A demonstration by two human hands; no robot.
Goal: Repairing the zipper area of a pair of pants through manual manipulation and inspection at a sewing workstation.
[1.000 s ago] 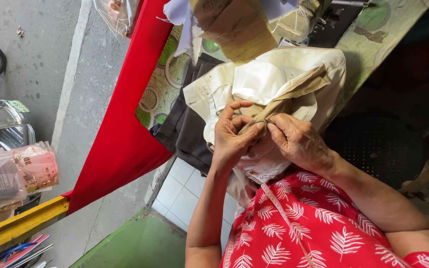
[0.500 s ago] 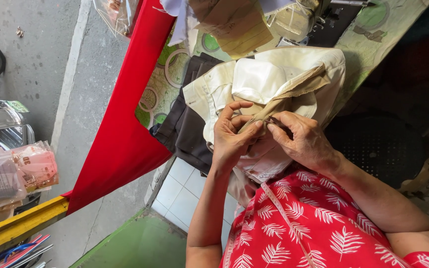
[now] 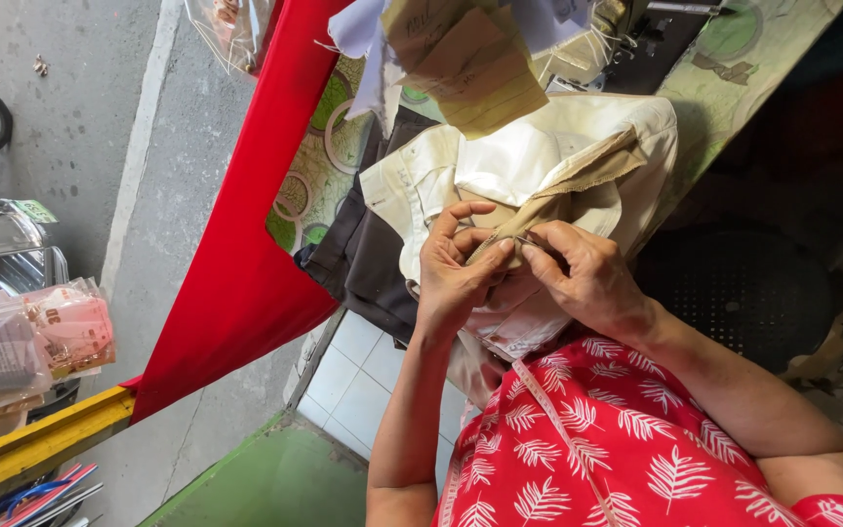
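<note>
At the left edge, a clear plastic bag (image 3: 70, 327) holds pink printed packets, and a second clear bag (image 3: 231, 29) hangs at the top with something pale inside that I cannot make out. Neither is near my hands.

What I am working on is a cream garment (image 3: 529, 171) bunched up in front of me, lying over a dark garment (image 3: 363, 259) on the patterned tablecloth (image 3: 309, 190). It is off-white, smooth on its outer face, with a stitched seam along its left edge and a tan strip (image 3: 563, 190) of coarser cloth folded across it, running from the upper right down to my fingers. Above it hang some yellowish paper tags (image 3: 470, 59) with writing on them.

My left hand (image 3: 456, 273) comes up from below with the wrist bent, thumb and first finger pinching the lower end of the tan strip, the other fingers curled behind. My right hand (image 3: 582, 278) comes in from the right, knuckles up, its fingertips closed on the same spot, so that both hands meet almost tip to tip. Something thin seems to be held there, but it is too small to tell. A measuring tape (image 3: 548, 410) hangs down my red leaf-print shirt (image 3: 617, 449). A red cloth (image 3: 256, 215) drapes beside the table.
</note>
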